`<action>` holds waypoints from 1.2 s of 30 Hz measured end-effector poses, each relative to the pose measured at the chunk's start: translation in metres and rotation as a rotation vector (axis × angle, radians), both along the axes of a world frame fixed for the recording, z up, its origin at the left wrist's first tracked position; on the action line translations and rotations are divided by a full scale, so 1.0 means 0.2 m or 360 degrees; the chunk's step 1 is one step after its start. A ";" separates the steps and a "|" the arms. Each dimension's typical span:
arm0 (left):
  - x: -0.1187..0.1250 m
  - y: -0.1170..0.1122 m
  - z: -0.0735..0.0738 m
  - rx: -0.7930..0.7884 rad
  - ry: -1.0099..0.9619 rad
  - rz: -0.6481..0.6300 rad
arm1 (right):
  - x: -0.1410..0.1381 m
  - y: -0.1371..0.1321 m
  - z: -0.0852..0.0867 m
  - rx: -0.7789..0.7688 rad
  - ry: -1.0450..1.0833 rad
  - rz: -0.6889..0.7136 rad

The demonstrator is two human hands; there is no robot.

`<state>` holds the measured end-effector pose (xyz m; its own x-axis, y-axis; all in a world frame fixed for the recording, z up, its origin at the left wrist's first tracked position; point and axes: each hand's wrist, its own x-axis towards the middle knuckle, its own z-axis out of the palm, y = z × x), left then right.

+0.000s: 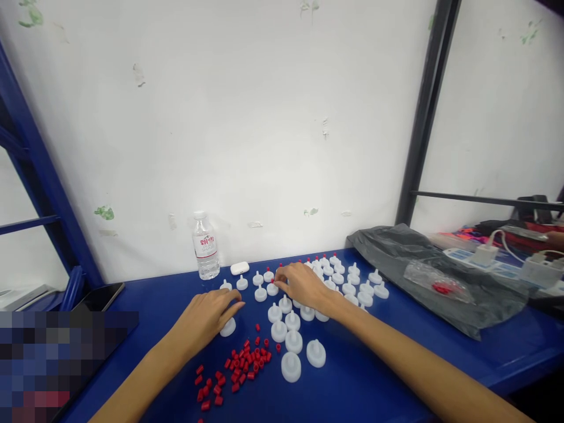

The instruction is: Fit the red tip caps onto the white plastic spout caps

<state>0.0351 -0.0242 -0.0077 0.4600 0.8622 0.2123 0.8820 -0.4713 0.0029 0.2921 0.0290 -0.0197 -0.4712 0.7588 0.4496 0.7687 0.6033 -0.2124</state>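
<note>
Several white nozzle caps [291, 366] with upright spouts stand across the blue table, and a few at the back have small red tips on them. My right hand [304, 285] reaches over them, thumb and fingertips pinching a small red cap [272, 281] at the spout of a white nozzle cap [272, 289]. To the left, my left hand [210, 314] hovers with thumb and index finger apart, above and beside a white nozzle cap [227, 328] that it partly covers. Loose red caps [247, 361] lie scattered in front, between my forearms.
A clear water bottle [205, 247] stands by the wall, near a white oval case [239, 268]. On the right lie a grey plastic bag [396, 258] and a clear bag [436, 282] with red pieces. Power strips and chargers [484, 255] sit farther right.
</note>
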 end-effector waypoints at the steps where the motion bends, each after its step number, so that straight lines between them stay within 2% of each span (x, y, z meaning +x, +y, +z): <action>1: 0.00 0.00 0.00 -0.0006 -0.0031 0.0000 | 0.00 0.00 0.00 -0.0001 -0.0032 -0.0005; 6: 0.02 -0.02 0.00 -0.0052 -0.0122 -0.0008 | -0.01 -0.02 0.03 0.0057 -0.0111 -0.0027; 11: 0.04 -0.05 -0.01 -0.0096 -0.0146 -0.0004 | -0.01 -0.04 0.04 0.0123 -0.0177 0.0088; 19: 0.04 -0.06 -0.01 -0.0171 -0.0333 -0.0153 | -0.02 -0.05 0.03 0.0177 -0.0157 0.0041; 26: 0.03 -0.01 -0.04 -0.0096 -0.0476 -0.0135 | -0.08 -0.13 0.05 0.0259 -0.0085 0.0345; 28: 0.03 0.00 -0.04 -0.0043 -0.0613 -0.0124 | -0.09 -0.15 0.05 0.0246 -0.0044 0.0394; 31: 0.06 0.00 -0.03 -0.0026 -0.1008 -0.0092 | -0.10 -0.17 0.05 0.0193 0.0003 0.0446; 36: 0.09 -0.02 -0.03 -0.0221 -0.1577 -0.0057 | -0.11 -0.20 0.05 0.0142 0.0083 0.0484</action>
